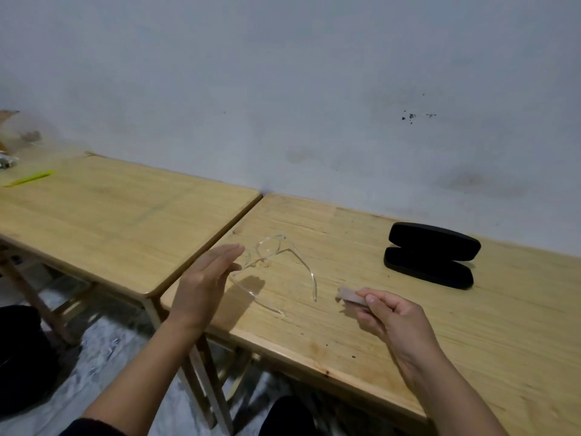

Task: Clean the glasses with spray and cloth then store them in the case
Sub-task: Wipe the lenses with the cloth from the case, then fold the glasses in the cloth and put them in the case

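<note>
Clear-framed glasses (273, 258) lie on the right wooden table (393, 325) with both temples unfolded toward me. My left hand (204, 284) hovers just left of them, fingers stretched and apart, holding nothing; whether a fingertip touches the frame I cannot tell. My right hand (393, 316) is to the right of the glasses, pinching a small folded pinkish cloth (350, 298) between thumb and fingers. A black glasses case (430, 254) lies open at the back right of the same table. No spray bottle is in view.
A second wooden table (110, 221) stands to the left, separated by a narrow gap. A yellow-green pen (30, 178) and blurred clutter (6, 162) lie at its far left. A white wall runs behind both tables. A dark object (22, 357) sits on the floor.
</note>
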`<state>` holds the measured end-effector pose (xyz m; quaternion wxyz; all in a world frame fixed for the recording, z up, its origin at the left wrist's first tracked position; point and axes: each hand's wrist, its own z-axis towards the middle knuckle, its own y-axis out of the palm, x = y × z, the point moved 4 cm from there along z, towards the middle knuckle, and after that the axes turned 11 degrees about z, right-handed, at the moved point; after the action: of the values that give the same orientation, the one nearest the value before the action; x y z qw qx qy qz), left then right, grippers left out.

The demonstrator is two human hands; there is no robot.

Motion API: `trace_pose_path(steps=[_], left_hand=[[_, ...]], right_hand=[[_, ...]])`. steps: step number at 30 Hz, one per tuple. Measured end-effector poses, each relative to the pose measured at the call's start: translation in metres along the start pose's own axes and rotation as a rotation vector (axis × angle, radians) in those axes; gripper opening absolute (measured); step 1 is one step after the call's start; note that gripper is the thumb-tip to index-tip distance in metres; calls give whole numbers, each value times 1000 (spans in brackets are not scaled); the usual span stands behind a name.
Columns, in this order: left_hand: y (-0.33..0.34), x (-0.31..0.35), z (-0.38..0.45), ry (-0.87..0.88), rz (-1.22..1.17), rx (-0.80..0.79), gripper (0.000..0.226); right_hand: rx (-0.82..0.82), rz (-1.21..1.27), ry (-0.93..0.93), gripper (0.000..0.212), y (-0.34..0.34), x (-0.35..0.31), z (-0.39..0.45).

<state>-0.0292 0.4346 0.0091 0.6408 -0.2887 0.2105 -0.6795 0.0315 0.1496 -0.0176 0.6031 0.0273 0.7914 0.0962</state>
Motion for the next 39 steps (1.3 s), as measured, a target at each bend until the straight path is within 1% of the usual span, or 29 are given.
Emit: trace_pose_path(steps=[2, 4, 5, 7, 9, 12, 14, 15, 17, 19, 22, 24, 28, 32, 35, 37, 39], left_hand=[[3, 28, 3, 8, -98, 46, 32], [13, 65, 7, -16, -281, -8, 25], [19, 84, 8, -67, -384, -73, 24], [34, 121, 8, -249, -581, -261, 25], [48, 155, 7, -386, -679, -416, 23], [62, 190, 10, -472, -871, -534, 13], [67, 204, 14, -494, -982, -565, 4], [70, 209, 16, -480, -1001, -566, 4], [72, 218, 21, -432, -995, -557, 12], [72, 224, 24, -405, -976, -546, 19], [75, 230, 26, -397, -954, -539, 18], [76, 232, 27, -376, -924, -535, 18], [76, 235, 31, -333, -869, -531, 16], [76, 234, 36, -341, -875, -522, 13], [75, 233, 40, -350, -903, -515, 6], [75, 230, 42, -368, -909, -501, 6], [76, 227, 45, -387, -914, -481, 7]], right_hand=[[11, 26, -15, 17, -4, -3, -1], [14, 46, -34, 17, -9, -7, -3], [19, 53, -46, 17, -11, -9, -4], [29, 72, -84, 18, -18, -14, -7], [38, 85, -148, 20, -26, -19, -10], [65, 80, -249, 32, -41, -27, -13], [76, 60, -297, 42, -52, -31, -14], [78, 40, -310, 46, -58, -33, -14], [76, 30, -318, 44, -68, -36, -15], [71, 42, -306, 35, -76, -39, -15], [88, 11, -307, 19, -84, -41, -14], [98, -23, -315, 13, -87, -41, -13], [99, -45, -340, 11, -91, -43, -11], [97, -43, -352, 10, -92, -45, -8], [134, -5, -346, 8, -94, -47, -7], [174, 28, -356, 7, -97, -49, -5], [209, 8, -383, 7, -101, -52, -3]])
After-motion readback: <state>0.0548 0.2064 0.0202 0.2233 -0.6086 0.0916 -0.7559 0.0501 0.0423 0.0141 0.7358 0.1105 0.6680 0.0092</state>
